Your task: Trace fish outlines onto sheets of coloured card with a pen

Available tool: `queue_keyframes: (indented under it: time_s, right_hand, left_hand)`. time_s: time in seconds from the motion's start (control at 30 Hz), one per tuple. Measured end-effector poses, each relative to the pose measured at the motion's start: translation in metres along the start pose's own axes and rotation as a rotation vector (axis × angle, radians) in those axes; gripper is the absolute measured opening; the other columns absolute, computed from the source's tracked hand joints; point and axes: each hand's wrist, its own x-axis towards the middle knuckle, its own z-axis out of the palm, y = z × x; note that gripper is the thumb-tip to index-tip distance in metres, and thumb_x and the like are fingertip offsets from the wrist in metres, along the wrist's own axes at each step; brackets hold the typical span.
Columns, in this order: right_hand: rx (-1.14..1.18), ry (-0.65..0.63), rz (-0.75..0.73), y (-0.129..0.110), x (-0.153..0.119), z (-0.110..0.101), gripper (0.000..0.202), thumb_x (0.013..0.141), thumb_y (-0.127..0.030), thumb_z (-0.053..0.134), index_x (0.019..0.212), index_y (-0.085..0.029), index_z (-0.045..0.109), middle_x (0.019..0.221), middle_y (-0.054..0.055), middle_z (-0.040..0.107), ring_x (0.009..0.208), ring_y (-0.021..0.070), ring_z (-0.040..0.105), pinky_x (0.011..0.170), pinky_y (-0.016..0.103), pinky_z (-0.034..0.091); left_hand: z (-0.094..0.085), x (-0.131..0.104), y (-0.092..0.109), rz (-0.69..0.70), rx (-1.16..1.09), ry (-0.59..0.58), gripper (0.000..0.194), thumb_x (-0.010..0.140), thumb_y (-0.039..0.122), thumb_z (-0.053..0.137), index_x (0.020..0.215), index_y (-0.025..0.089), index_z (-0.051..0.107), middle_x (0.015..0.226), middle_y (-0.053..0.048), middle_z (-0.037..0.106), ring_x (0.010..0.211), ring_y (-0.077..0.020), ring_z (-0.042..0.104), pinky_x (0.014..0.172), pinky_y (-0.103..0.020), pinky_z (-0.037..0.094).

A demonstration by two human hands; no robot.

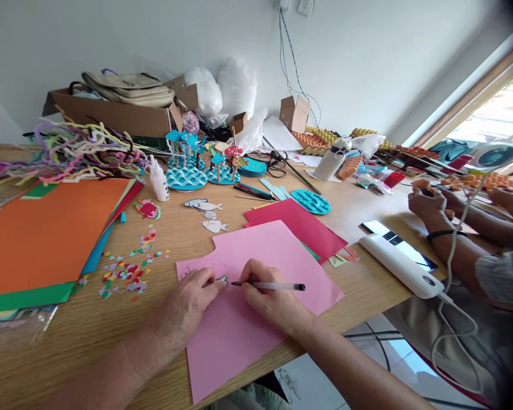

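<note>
A pen [282,286] with a clear barrel is gripped in my right hand [267,302], its tip at the tail of a small grey paper fish cutout [224,279]. The fingers of my left hand [183,304] press that cutout down, hiding most of it. Both hands rest on a sheet of pink paper [239,347] with a piece cut from its upper left. A drawn fish outline [209,260] shows on the pink paper above my left hand. Farther back lie several white paper fish cutouts [215,226] and a red decorated paper fish [147,209].
Coloured sheets [47,239] and confetti [126,279] lie left, with a glue bottle [158,181] behind. Red paper [299,228] lies beyond the pink sheet. Blue fish models [186,176] stand farther back. At right are a white power bank [399,265], a phone [397,245] and another person's hands [427,202].
</note>
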Motion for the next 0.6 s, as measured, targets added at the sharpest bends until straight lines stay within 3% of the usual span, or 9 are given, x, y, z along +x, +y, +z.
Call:
queue_keyframes:
  time_s: [0.37, 0.6]
  right_hand:
    - [-0.008, 0.002, 0.004, -0.0004, 0.0033, 0.0052, 0.013, 0.069, -0.008, 0.043, 0.072, -0.021, 0.044, 0.055, -0.007, 0.045, 0.049, 0.0097, 0.040, 0.051, 0.020, 0.031]
    - [-0.033, -0.005, -0.020, -0.0010, 0.0018, 0.0044, 0.014, 0.067, -0.007, 0.042, 0.071, -0.021, 0.042, 0.053, -0.008, 0.041, 0.047, 0.0089, 0.034, 0.050, 0.020, 0.030]
  left_hand:
    - [0.0012, -0.0007, -0.0019, -0.002, 0.010, -0.026, 0.026, 0.085, 0.005, 0.045, 0.095, 0.020, 0.065, 0.083, -0.002, 0.051, 0.075, -0.0153, 0.052, 0.067, -0.025, 0.045]
    - [0.0021, -0.0024, -0.0004, -0.039, -0.017, -0.025, 0.030, 0.085, 0.003, 0.043, 0.096, 0.021, 0.065, 0.085, -0.002, 0.051, 0.077, -0.0149, 0.051, 0.070, -0.025, 0.045]
